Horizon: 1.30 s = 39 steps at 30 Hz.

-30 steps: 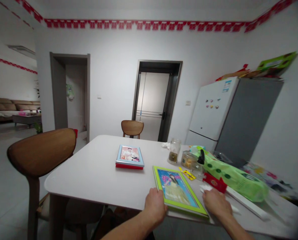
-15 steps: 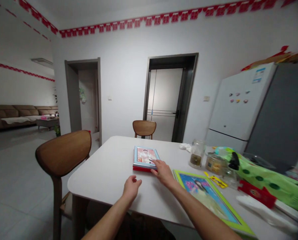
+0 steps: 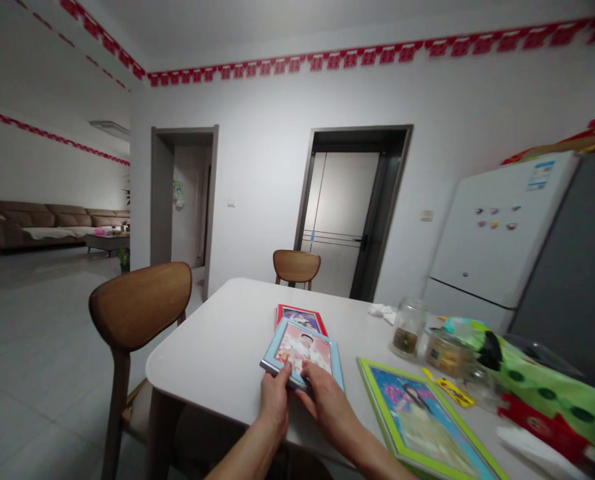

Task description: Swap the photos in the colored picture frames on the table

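Observation:
A light blue picture frame [image 3: 304, 350] with a portrait photo is tilted up at its near edge. My left hand [image 3: 276, 395] grips its near left corner, thumb on top. My right hand [image 3: 322, 393] is closed on the near edge beside it, thumb over the photo; its lower fingers are hidden underneath. Just behind lies a red picture frame [image 3: 314, 318], partly covered by the blue one. To the right of my right hand, a larger lime-green picture frame [image 3: 422, 420] lies flat on the white table [image 3: 207, 353].
Along the right side stand a glass jar [image 3: 408, 328] with dark contents, a lidded food jar [image 3: 446, 353], a yellow packet [image 3: 454, 392] and a green bag [image 3: 547, 387]. Crumpled tissue [image 3: 382, 311] lies near the far edge. Wooden chairs stand left [image 3: 142, 307] and behind [image 3: 297, 265].
The light blue frame has come off the red one and moved toward me. My left hand, empty before, has taken hold of it, and my right hand has drawn back with it.

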Each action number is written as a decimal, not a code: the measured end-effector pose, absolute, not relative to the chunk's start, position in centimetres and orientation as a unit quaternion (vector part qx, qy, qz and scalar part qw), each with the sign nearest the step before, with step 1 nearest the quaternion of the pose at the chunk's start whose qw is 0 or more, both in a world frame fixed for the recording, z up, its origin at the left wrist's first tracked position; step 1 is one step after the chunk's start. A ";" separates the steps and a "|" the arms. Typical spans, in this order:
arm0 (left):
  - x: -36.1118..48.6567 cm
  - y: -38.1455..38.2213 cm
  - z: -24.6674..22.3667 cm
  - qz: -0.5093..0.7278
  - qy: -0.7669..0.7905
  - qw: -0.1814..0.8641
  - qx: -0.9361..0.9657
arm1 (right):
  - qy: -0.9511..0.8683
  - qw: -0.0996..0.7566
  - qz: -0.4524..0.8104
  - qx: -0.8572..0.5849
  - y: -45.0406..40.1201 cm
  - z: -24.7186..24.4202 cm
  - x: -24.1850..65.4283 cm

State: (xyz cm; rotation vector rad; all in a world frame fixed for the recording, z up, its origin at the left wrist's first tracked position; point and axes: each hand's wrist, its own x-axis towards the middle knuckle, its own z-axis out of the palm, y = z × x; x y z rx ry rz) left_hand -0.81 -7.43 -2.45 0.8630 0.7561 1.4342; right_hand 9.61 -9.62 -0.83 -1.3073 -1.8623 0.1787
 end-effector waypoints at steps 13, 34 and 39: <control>-1.4 -16.5 2.3 0.440 0.294 0.230 0.817 | -0.355 0.642 0.559 -0.386 -17.4 4.4 12.1; 0.9 -18.6 -4.5 0.174 0.299 0.015 0.938 | -0.641 0.223 0.107 -0.727 -15.9 -1.6 16.5; -1.8 -17.7 -2.0 0.218 0.332 0.126 0.909 | -0.670 0.172 0.045 -0.721 -15.5 -1.7 16.8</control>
